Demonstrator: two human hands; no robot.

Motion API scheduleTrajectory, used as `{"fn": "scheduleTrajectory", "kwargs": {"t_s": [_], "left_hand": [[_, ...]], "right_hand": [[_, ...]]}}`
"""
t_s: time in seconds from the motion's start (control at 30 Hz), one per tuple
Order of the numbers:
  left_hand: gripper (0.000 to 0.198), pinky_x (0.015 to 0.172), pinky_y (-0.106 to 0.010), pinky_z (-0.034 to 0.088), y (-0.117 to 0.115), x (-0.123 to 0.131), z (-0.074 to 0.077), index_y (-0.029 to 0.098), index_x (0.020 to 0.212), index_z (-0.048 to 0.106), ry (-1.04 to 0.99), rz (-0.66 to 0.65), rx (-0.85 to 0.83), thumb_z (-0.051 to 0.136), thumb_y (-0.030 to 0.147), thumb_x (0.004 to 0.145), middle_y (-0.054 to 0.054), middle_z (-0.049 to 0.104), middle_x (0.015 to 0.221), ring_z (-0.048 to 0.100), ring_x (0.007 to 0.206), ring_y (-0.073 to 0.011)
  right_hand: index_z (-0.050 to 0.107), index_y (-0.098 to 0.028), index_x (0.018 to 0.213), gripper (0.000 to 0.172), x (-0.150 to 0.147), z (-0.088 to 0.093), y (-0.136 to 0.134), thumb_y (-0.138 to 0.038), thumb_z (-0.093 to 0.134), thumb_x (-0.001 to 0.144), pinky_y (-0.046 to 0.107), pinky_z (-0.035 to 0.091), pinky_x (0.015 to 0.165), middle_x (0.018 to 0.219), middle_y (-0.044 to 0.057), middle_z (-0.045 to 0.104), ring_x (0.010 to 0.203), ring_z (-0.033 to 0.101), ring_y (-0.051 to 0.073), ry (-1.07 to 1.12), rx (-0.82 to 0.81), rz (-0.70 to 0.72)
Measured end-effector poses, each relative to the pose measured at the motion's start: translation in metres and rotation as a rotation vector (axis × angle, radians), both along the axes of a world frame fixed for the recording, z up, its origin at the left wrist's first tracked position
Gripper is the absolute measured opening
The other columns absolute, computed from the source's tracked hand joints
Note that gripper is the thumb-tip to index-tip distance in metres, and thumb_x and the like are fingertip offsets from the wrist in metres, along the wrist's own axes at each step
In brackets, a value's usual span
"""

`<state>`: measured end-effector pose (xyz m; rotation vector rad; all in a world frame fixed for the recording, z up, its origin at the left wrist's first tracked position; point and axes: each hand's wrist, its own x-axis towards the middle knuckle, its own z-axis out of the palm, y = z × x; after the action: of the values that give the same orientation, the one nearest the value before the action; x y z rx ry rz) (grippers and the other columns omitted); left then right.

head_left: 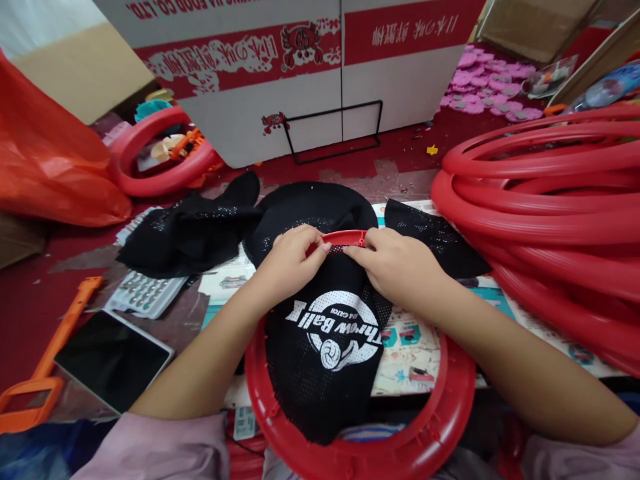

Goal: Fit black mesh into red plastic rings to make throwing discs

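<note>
A red plastic ring (420, 433) lies in front of me, its near side over my lap. A black mesh net (310, 393) with a white "Throw Ball" print hangs across the ring's middle. At the ring's far side, my left hand (297, 257) pinches the net's edge against the rim. Close beside it, my right hand (395, 257) is closed on the same rim and the net edge, thumb and forefinger together. The fingers under the rim are hidden. Behind both hands lie more black mesh pieces (315, 200).
Red rings (545, 227) are piled at right. A large white and red carton (250, 113) stands behind, with a black wire frame (335, 117) before it. At left are an orange bag (50, 153), a tablet (113, 360), an orange plastic handle (65, 340) and a small-parts tray (145, 293).
</note>
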<state>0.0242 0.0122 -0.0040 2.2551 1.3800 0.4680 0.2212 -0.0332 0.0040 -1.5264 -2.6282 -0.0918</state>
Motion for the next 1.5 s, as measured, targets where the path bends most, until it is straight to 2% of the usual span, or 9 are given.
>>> {"fn": "scheduleTrajectory", "kwargs": {"t_s": [0.37,0.53,0.67,0.73,0.83,0.93,1.1,1.23,1.5], "left_hand": [[0.022,0.070,-0.033,0.040,0.001,0.000,0.000,0.018,0.064,0.047,0.022,0.035,-0.024,0.048,0.029,0.083,-0.003,0.060,0.081,0.053,0.075,-0.0180],[0.021,0.074,-0.035,0.042,0.002,-0.006,0.005,0.018,0.059,0.049,0.052,0.004,-0.067,0.052,0.026,0.078,-0.002,0.061,0.079,0.055,0.075,-0.0182],[0.014,0.091,-0.044,0.039,-0.001,-0.009,0.010,0.018,0.070,0.058,0.097,-0.015,0.134,0.054,0.026,0.081,-0.006,0.065,0.098,0.058,0.096,-0.0236],[0.014,0.098,-0.046,0.038,-0.003,-0.008,0.010,0.018,0.087,0.063,0.030,-0.099,0.196,0.052,0.027,0.086,-0.008,0.064,0.113,0.056,0.110,-0.0243],[0.020,0.102,-0.040,0.040,-0.005,-0.006,0.008,0.018,0.099,0.064,-0.043,-0.304,0.110,0.047,0.023,0.090,-0.009,0.063,0.120,0.054,0.118,-0.0212],[0.019,0.094,-0.034,0.046,-0.005,-0.004,0.008,0.018,0.093,0.066,-0.061,-0.332,0.048,0.048,0.019,0.089,-0.008,0.065,0.112,0.059,0.107,-0.0189],[0.016,0.070,-0.029,0.046,-0.005,-0.002,0.009,0.016,0.075,0.064,-0.072,-0.236,0.017,0.054,0.022,0.086,-0.003,0.061,0.077,0.058,0.075,-0.0156],[0.016,0.067,-0.028,0.043,-0.005,0.000,0.006,0.016,0.072,0.060,-0.102,-0.187,0.034,0.053,0.020,0.085,-0.003,0.059,0.077,0.055,0.074,-0.0151],[0.019,0.065,-0.028,0.040,-0.004,0.002,-0.001,0.016,0.068,0.053,-0.075,-0.196,0.123,0.052,0.020,0.086,-0.003,0.057,0.073,0.053,0.071,-0.0153]], "right_hand": [[0.065,-0.025,0.115,0.032,-0.002,0.000,-0.002,-0.018,0.043,0.092,0.029,0.025,0.056,0.092,0.009,0.061,0.080,0.054,0.020,-0.026,0.038,0.005],[0.066,-0.020,0.113,0.030,-0.001,0.003,-0.004,-0.017,0.046,0.090,0.028,0.031,0.058,0.088,0.007,0.067,0.076,0.059,0.018,0.000,-0.102,0.115],[0.067,-0.020,0.113,0.030,0.000,0.002,-0.003,-0.017,0.048,0.090,0.027,0.036,0.061,0.092,0.007,0.069,0.076,0.061,0.017,0.047,-0.176,0.214],[0.068,-0.020,0.110,0.029,0.000,0.003,-0.003,-0.017,0.047,0.090,0.027,0.037,0.063,0.093,0.007,0.070,0.079,0.062,0.017,0.054,-0.201,0.207],[0.070,-0.018,0.107,0.029,-0.001,0.006,-0.002,-0.015,0.048,0.088,0.029,0.039,0.067,0.097,0.007,0.069,0.085,0.062,0.019,0.072,-0.222,0.168],[0.070,-0.015,0.106,0.029,-0.001,0.007,0.000,-0.016,0.047,0.087,0.029,0.039,0.070,0.097,0.009,0.068,0.086,0.060,0.019,0.121,-0.167,0.157],[0.071,-0.015,0.099,0.030,0.002,0.001,0.003,-0.018,0.043,0.089,0.029,0.034,0.064,0.086,0.008,0.064,0.077,0.054,0.018,0.165,-0.065,0.154],[0.071,-0.016,0.098,0.031,0.003,-0.003,0.005,-0.020,0.041,0.090,0.030,0.027,0.060,0.081,0.007,0.062,0.071,0.049,0.017,0.135,-0.016,0.153],[0.070,-0.016,0.086,0.030,0.002,-0.004,0.006,-0.020,0.041,0.091,0.030,0.021,0.059,0.075,0.007,0.057,0.067,0.041,0.015,0.063,0.033,0.117]]}}
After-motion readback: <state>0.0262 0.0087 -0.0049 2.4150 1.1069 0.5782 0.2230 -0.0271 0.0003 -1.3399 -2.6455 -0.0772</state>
